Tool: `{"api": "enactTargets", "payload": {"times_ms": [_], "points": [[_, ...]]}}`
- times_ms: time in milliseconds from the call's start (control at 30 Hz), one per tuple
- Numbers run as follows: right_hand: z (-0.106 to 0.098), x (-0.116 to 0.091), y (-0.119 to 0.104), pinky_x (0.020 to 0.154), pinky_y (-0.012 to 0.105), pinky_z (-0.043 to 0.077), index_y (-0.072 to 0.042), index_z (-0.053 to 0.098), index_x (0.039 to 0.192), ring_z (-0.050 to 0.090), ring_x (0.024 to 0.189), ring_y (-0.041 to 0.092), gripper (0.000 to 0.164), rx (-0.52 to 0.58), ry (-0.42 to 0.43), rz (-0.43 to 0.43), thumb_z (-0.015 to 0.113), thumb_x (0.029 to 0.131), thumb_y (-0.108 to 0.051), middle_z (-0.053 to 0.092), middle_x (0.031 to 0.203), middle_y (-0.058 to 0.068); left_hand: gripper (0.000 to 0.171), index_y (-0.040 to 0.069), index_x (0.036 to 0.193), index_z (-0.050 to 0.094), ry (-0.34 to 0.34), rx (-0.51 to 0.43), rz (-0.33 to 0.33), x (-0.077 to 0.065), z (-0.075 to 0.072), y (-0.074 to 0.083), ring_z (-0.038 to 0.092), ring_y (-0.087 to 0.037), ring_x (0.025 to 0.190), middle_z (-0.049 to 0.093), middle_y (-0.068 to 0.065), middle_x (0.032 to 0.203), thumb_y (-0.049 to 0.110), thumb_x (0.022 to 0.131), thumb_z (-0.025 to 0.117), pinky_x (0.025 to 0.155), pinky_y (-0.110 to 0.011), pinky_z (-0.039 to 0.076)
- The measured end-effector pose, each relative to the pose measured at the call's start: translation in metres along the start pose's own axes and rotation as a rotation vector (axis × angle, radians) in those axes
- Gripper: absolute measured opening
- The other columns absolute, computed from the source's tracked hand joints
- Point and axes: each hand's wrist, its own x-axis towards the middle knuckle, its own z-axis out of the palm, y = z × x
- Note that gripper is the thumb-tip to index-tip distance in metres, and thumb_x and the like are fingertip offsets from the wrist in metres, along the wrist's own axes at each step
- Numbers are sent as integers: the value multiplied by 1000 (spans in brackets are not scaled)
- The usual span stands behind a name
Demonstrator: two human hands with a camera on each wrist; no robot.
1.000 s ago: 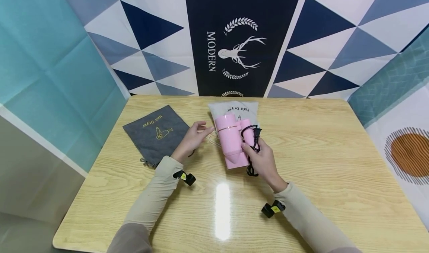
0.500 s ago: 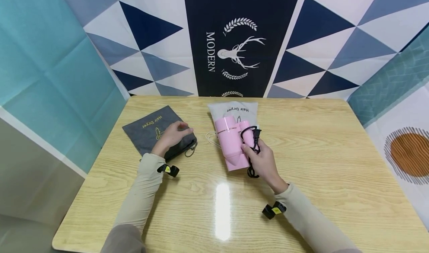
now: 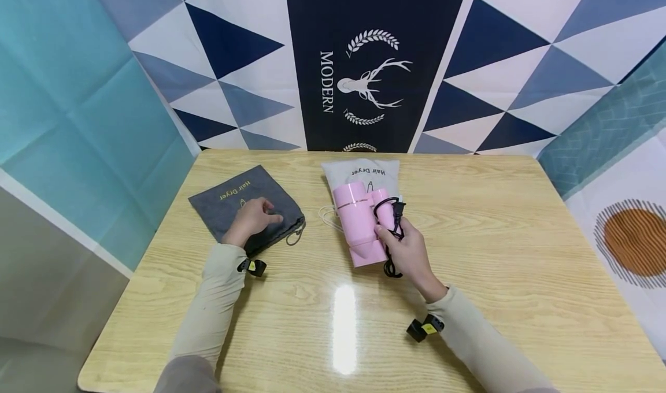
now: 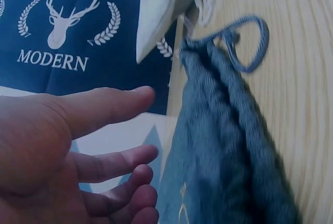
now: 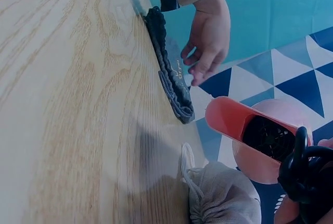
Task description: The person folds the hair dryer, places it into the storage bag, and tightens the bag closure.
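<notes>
A pink hair dryer (image 3: 359, 222) is in my right hand (image 3: 411, 251), whose thumb and fingers grip its folded handle and the bundled black cord (image 3: 396, 219). In the right wrist view the dryer's open nozzle end (image 5: 268, 136) faces the camera, lifted off the table. My left hand (image 3: 252, 221) hovers over a dark grey drawstring bag (image 3: 265, 188) printed "Hair Dryer". Its thumb and fingers are apart in the left wrist view, with nothing between them. The bag's gathered mouth and cord loop (image 4: 255, 44) lie on the right. Part of the bag's print is hidden under my hand.
Behind the dryer lies a light grey drawstring bag (image 3: 333, 170), also printed "Hair Dryer", with a white cord (image 3: 328, 217) at its left. The wooden table (image 3: 494, 237) meets a patterned cloth (image 3: 244, 52) at the back.
My left hand has moved left, from beside the dryer to above the dark grey bag. The right hand still holds the hair dryer in nearly the same place.
</notes>
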Motion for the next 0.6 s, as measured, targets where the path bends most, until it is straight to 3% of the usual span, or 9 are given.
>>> {"api": "enactTargets", "payload": {"times_ms": [267, 467, 600], "points": [[2, 1, 2, 62, 22, 53, 2, 58, 113, 60, 69, 8, 35, 4, 1, 0, 65, 94, -28, 66, 94, 20, 30, 5, 100, 60, -30, 140, 39, -2, 0, -13, 56, -25, 82, 63, -14, 105, 27, 86, 75, 73, -39, 44], [4, 1, 1, 63, 22, 53, 2, 59, 114, 60, 70, 8, 36, -2, -3, 0, 65, 94, -28, 66, 94, 21, 36, 5, 109, 60, -147, 186, 53, -3, -3, -21, 59, -27, 93, 62, -14, 112, 26, 85, 76, 80, -41, 47], [4, 2, 2, 65, 22, 53, 1, 57, 116, 61, 72, 9, 37, -3, -4, 13, 64, 95, -28, 66, 99, 22, 43, 4, 114, 60, -190, 197, 84, -3, -3, -23, 60, -29, 101, 62, -15, 117, 28, 83, 78, 85, -44, 49]]}}
